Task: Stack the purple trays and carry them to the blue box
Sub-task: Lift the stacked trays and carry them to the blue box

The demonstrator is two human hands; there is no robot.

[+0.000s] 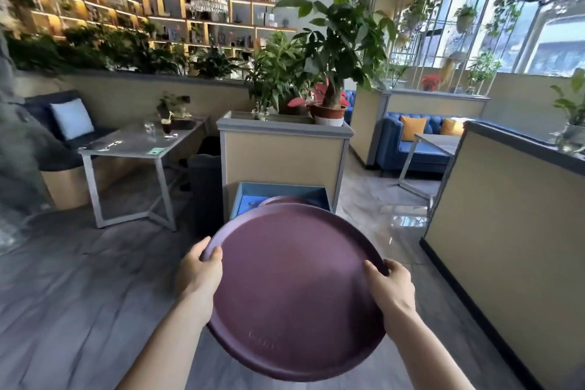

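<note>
Over on the left, a dark upholstered bench [47,123] with a pale square cushion [72,118] sits behind a grey stone-look table [133,142] on angular metal legs; a clear glass [149,127] and a dark drink [167,127] stand on its glossy top. The floor [79,288] there is grey plank, matte and streaked.

Coming in, the left hand [198,275] is clamped on the left rim of the purple tray [294,288], thumb curled over the top edge, fingers hidden beneath. The tray is round, smooth, matte plastic with a raised lip, tilted slightly toward the camera, with faint embossed lettering near its close edge. A second rim edge peeks out below at the lower left, so more than one tray may be in the grip, though how many I cannot tell.

Just beyond the far rim, a second purple tray [285,199] shows as a curved sliver, lying in the blue box [316,196], an open, straight-walled bin standing against a beige panelled planter [281,152] with a grey cap. Leafy plants [332,38] rise from it, one in a terracotta pot [329,112].

On the right rim, the right hand [391,286] is closed on the tray too, thumb on top, fingers wrapped under.

Further right, polished marble-like floor [380,209] reflects light, a tufted blue sofa [411,142] holds orange cushions [413,127], and a beige partition wall [506,206] with dark trim runs along the edge.
</note>
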